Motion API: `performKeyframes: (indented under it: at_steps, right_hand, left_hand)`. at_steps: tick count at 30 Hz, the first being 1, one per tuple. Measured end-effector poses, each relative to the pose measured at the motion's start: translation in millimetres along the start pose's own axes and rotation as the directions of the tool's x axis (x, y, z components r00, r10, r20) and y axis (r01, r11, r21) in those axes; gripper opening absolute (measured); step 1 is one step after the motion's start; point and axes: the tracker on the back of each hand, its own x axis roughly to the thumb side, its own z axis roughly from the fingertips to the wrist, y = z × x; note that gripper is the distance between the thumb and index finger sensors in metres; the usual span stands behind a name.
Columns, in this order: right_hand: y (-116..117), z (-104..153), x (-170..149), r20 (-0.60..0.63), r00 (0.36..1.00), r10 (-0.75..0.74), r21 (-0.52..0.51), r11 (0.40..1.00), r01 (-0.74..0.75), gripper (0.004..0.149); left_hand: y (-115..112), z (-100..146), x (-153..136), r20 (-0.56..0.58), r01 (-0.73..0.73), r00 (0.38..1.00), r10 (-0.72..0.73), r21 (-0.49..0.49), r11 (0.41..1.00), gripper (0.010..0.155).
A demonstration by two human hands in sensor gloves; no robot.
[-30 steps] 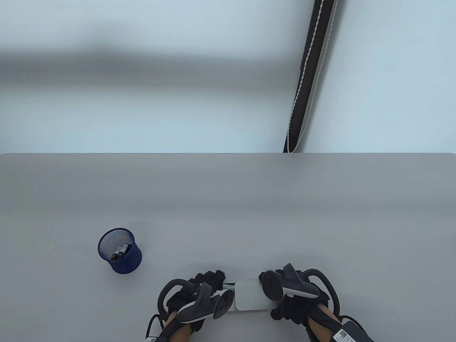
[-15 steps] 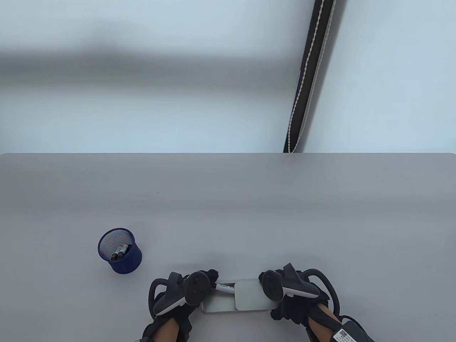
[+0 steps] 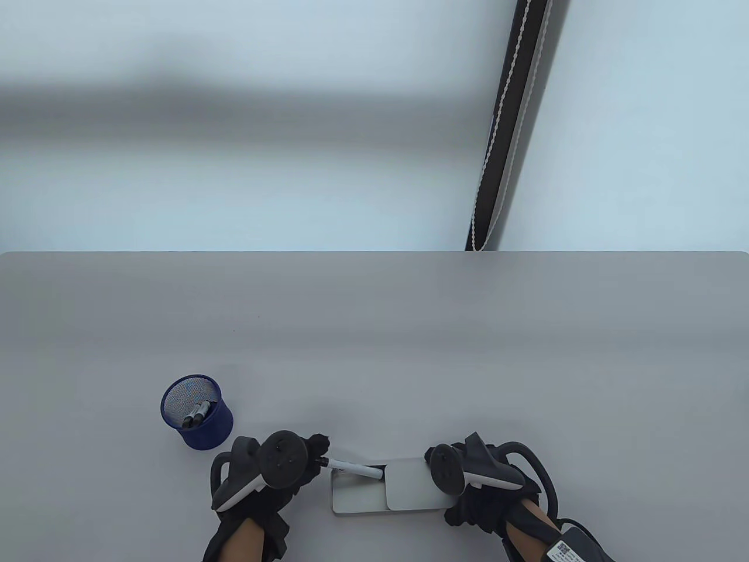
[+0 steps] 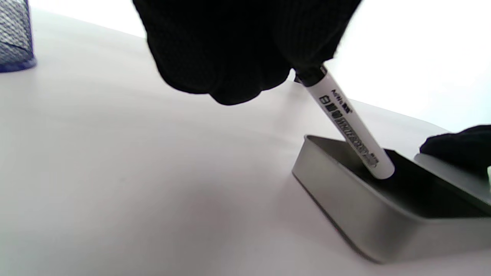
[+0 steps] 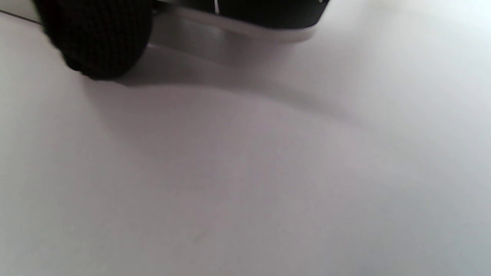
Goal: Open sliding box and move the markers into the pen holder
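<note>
Sliding box (image 3: 360, 497): metal, lower centre of table (image 3: 409, 328), lid (image 3: 415, 483) slid right, half open. Marker (image 3: 351, 467): white, tilted, far end inside the box, cap end pinched by left hand (image 3: 275, 474). Right hand (image 3: 485, 486): rests on lid end; grip unclear. Pen holder (image 3: 198, 412): blue mesh, lower left, two markers inside.

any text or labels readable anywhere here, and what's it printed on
Marker, held by the left hand over the open sliding box: dark print runs along its white barrel, a small line near the cap and larger blocky characters below, all too blurred to read.
Tag on the right wrist: a printed code square, too small to read.
Pen holder, lid and table: no text visible.
</note>
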Motion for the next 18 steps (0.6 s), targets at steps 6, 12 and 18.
performKeyframes:
  at_steps: [6,12,18]
  right_hand:
    - [0.1,0.1,-0.2,0.000,1.000,-0.001,0.001,1.000,0.001,0.074]
    - [0.2,0.3,-0.7,-0.001,1.000,0.000,0.001,1.000,0.000,0.074]
    - [0.2,0.4,-0.9,-0.002,1.000,0.001,0.001,1.000,-0.001,0.074]
  left_hand:
    - [34.5,20.5,-3.2,-0.013,-0.052,0.998,0.054,0.148,0.988,0.051]
    - [73.4,57.1,-14.9,-0.098,-0.074,0.985,0.139,0.485,0.871,0.051]
    - [93.0,86.9,-26.3,-0.261,0.071,0.952,0.157,0.692,0.719,0.051]
